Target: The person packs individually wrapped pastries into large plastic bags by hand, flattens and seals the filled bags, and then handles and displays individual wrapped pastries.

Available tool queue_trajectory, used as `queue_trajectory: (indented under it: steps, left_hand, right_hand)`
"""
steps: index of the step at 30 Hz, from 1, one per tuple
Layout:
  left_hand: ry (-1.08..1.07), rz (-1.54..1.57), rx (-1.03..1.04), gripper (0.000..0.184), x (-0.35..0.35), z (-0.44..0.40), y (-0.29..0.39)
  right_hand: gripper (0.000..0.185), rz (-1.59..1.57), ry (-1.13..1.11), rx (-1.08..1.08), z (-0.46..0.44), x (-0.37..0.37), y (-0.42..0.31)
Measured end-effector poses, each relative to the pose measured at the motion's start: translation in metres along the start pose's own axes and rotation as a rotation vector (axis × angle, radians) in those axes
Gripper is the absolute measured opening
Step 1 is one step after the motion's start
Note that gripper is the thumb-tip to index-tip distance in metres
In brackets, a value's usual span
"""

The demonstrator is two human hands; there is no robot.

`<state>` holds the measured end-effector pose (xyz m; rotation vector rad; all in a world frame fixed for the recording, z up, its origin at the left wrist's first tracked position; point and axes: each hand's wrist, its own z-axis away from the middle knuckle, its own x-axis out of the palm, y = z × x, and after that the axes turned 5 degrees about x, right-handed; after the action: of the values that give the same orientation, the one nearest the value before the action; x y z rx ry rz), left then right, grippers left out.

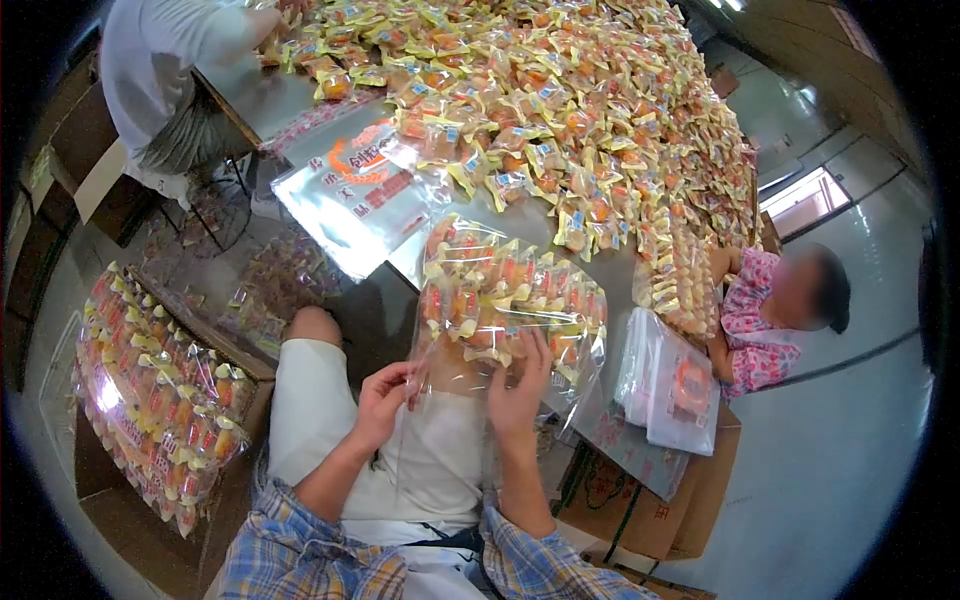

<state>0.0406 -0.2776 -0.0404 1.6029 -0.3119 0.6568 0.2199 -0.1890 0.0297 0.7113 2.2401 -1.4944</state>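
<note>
A clear plastic bag (470, 318) filled with rows of small wrapped snacks lies across my lap and against the table edge. My left hand (383, 402) pinches the near left edge of the bag's mouth. Stretched out over the lower right of the bag, my right hand (520, 388) rests its fingers near the bottom row of snacks. The near part of the bag is loose, see-through film. Just beyond it on the table is a stack of flat printed bags (350, 195).
Loose wrapped snacks (560, 120) cover much of the table. Filled bags (160, 400) stand in a cardboard box (235, 365) at left. Flat bags (675, 385) lie at right, above another carton (640, 510). One person (770, 320) sits at right, another (165, 70) at upper left.
</note>
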Motion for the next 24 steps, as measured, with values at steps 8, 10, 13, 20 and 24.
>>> queue_trajectory:
  steps: [8, 10, 13, 20, 24]
  left_hand:
    - [0.022, -0.023, -0.027, 0.032, -0.002, 0.001, -0.005]
    - [0.027, -0.018, -0.029, 0.032, -0.002, 0.002, -0.004]
    - [0.021, -0.018, -0.011, 0.031, -0.002, 0.001, -0.004]
    - [0.035, -0.012, -0.024, 0.031, 0.001, 0.001, -0.004]
    - [0.034, -0.009, -0.019, 0.032, 0.003, 0.0, -0.006]
  right_hand:
    - [0.051, 0.15, -0.076, -0.329, -0.009, -0.013, 0.018]
    - [0.049, 0.136, -0.021, -0.299, -0.01, -0.01, 0.016]
    - [0.048, 0.142, 0.11, -0.182, -0.009, -0.007, 0.013]
    - [0.058, 0.072, 0.134, -0.128, -0.012, -0.007, 0.016]
    - [0.064, -0.218, -0.006, 0.084, -0.017, -0.005, 0.03]
